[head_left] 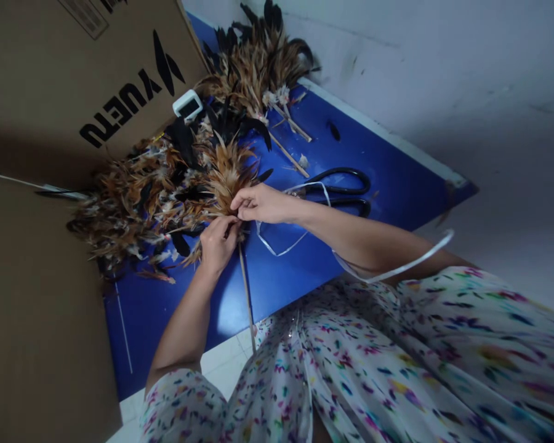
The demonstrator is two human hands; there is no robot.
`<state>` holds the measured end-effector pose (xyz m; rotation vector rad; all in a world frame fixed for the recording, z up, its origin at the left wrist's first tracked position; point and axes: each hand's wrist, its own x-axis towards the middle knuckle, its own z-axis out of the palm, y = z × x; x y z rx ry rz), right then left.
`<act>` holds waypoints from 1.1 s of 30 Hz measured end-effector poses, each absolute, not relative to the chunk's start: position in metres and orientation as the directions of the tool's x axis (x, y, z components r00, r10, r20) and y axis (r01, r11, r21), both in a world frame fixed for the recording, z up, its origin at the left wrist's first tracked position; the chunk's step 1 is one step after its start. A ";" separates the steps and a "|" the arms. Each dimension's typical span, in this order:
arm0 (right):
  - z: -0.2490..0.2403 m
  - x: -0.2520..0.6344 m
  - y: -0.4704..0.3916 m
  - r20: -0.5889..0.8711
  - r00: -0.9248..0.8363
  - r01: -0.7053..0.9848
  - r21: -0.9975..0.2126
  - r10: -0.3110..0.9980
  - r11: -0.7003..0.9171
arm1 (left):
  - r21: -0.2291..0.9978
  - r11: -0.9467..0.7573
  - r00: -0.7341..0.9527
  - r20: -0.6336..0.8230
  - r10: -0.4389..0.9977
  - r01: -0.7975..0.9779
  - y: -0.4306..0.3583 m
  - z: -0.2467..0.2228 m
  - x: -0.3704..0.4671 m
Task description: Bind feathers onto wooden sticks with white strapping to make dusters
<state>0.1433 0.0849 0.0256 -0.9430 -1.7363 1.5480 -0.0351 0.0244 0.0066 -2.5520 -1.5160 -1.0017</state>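
Note:
A bundle of brown and black feathers on a thin stick stands upright in the middle, the stick's lower end reaching past the table's front edge. My left hand pinches the base of this bundle from the left. From the right, my right hand has its fingers closed at the same spot, touching the feathers. A white strip loops on the table below my right wrist and runs over the forearm. What lies between the fingertips is partly hidden.
Loose feathers are heaped at the left of the blue table. Finished-looking feather bundles lie at the back. Black-handled scissors rest right of my hands. A white device sits near cardboard boxes; a wall stands right.

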 end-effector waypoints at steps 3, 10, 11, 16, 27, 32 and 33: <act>0.023 0.142 0.080 -0.052 -0.587 0.124 -0.992 0.808 0.025 | 0.311 -0.523 0.322 0.515 0.794 0.794 0.024 0.007 -0.035; 0.027 0.141 0.081 0.070 -0.569 0.334 -0.890 0.819 0.309 | 0.479 -0.396 0.209 0.396 0.894 0.784 0.021 0.010 -0.038; 0.026 0.141 0.082 0.095 -0.571 0.356 -0.867 0.816 0.350 | 0.520 -0.362 0.179 0.369 0.912 0.774 0.021 0.010 -0.039; 0.022 0.139 0.082 0.208 -0.606 0.416 -0.740 0.768 0.529 | 0.719 -0.217 0.052 0.245 0.968 0.661 0.021 0.008 -0.041; 0.018 0.135 0.077 0.225 -0.588 0.454 -0.703 0.777 0.548 | 0.946 -0.045 -0.118 0.086 0.989 0.320 0.027 0.010 -0.036; 0.019 0.134 0.077 0.204 -0.555 0.457 -0.735 0.806 0.500 | 0.913 -0.083 -0.073 0.123 0.990 0.399 0.024 0.010 -0.034; 0.019 0.134 0.077 0.194 -0.551 0.457 -0.744 0.811 0.488 | 0.898 -0.096 -0.068 0.138 0.988 0.429 0.023 0.010 -0.033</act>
